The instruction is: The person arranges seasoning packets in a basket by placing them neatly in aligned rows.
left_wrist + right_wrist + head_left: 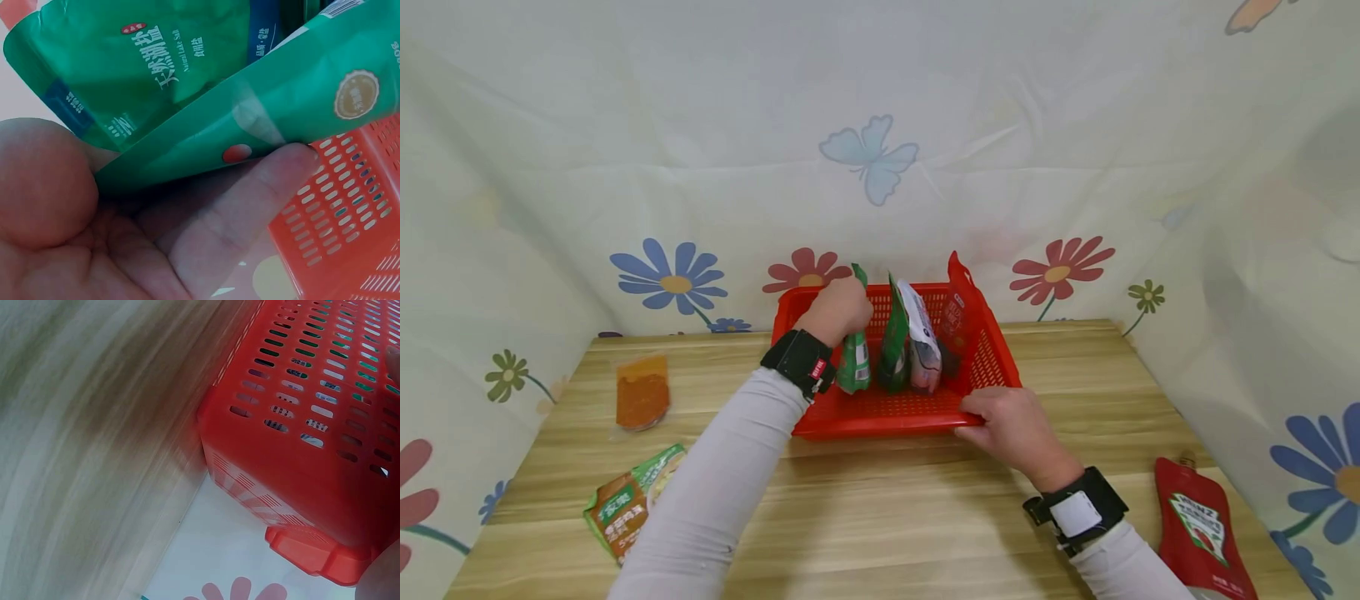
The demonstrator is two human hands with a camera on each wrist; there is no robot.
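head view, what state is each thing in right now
Red basket, upright, holding packets
Left green packet, upright, held by left grip
Other green packet, standing in basket
White packet, standing in basket
Red packet, standing at basket's right
Orange packet, lying flat
Brown-green packet, lying flat, partly hidden
Ketchup pouch, lying down
Right grip, holding basket's near rim

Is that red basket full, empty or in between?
In between. The red basket holds two green pouches, a white packet and a red packet; the left hand grips the leftmost pouch. Bare floor shows in front.
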